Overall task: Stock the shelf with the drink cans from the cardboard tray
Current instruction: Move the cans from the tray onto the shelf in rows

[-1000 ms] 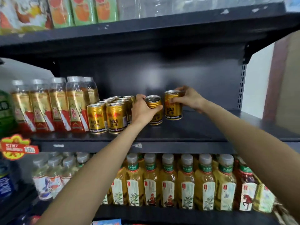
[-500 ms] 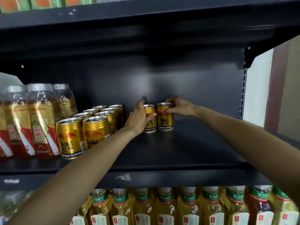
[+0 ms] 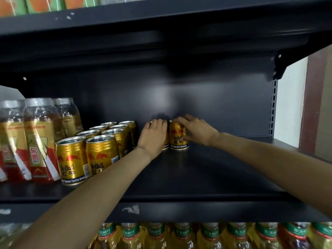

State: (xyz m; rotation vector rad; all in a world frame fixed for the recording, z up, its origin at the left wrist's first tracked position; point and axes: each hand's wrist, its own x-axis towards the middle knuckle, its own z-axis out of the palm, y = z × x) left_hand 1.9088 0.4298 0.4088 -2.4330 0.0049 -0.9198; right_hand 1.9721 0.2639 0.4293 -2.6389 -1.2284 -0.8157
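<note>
Two gold drink cans stand at the back of the dark metal shelf (image 3: 206, 178). My left hand (image 3: 153, 136) wraps around the left can (image 3: 165, 143), which is mostly hidden behind it. My right hand (image 3: 196, 128) grips the right can (image 3: 177, 136) from its right side and top; its red bull logo faces me. Both cans rest upright on the shelf, side by side, close to the back wall. To their left, two rows of the same gold cans (image 3: 100, 142) run from front to back. The cardboard tray is out of view.
Tall bottles with gold and red labels (image 3: 38, 141) fill the shelf's left end. Green-capped yellow tea bottles (image 3: 179, 236) line the shelf below. Another shelf (image 3: 161, 17) hangs overhead. The shelf's right half is bare metal, ending at a slotted upright (image 3: 273, 112).
Both hands have pushed their cans from near the shelf's front to its back wall, and the view has moved closer and higher on the shelf.
</note>
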